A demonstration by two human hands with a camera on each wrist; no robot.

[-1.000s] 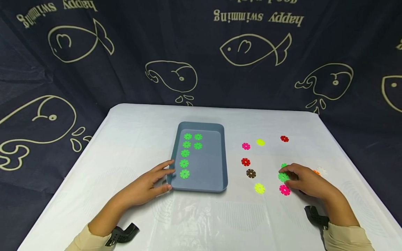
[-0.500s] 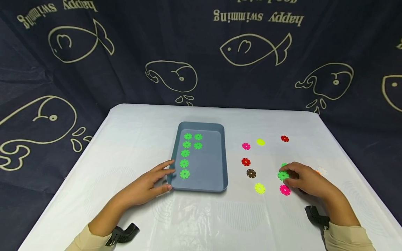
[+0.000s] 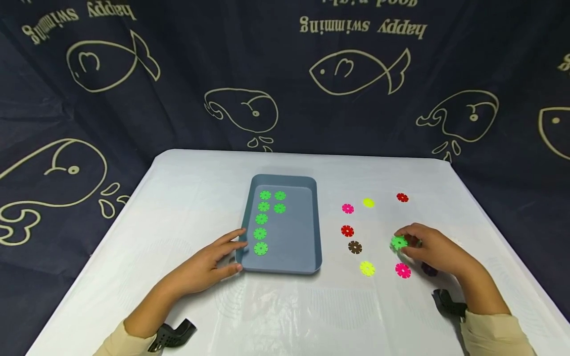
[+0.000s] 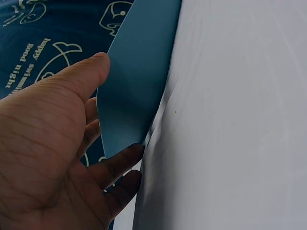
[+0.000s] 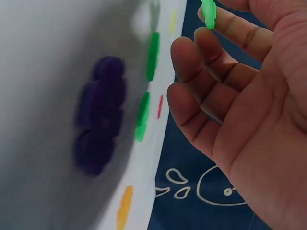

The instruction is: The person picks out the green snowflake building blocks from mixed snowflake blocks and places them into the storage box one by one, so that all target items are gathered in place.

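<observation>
My right hand (image 3: pixel 434 247) pinches a green notched plastic disc (image 3: pixel 399 243) between thumb and fingertips. In the right wrist view this green disc (image 5: pixel 209 14) shows at the top edge, and the other fingers curl loosely. Below that hand lie a dark purple disc (image 5: pixel 103 115) and two more green discs (image 5: pixel 152 57) on the table. My left hand (image 3: pixel 205 259) rests at the near left corner of a blue-grey tray (image 3: pixel 294 237), fingers spread and fingertips at its rim. Green discs (image 3: pixel 261 218) lie flat in the tray, one column along its left side and a shorter one beside it.
Between tray and right hand lie red (image 3: pixel 347 231), brown (image 3: pixel 355 247), yellow (image 3: pixel 367 268) and pink discs (image 3: pixel 348 208). Another pink disc (image 3: pixel 403 270) lies just in front of the right hand, a red disc (image 3: pixel 403 197) farther back. An orange disc (image 5: pixel 124 208) shows in the right wrist view.
My right hand has taken hold of the green disc and shifted it slightly back and left, uncovering the dark disc by the wrist. The left hand and tray have stayed put.
</observation>
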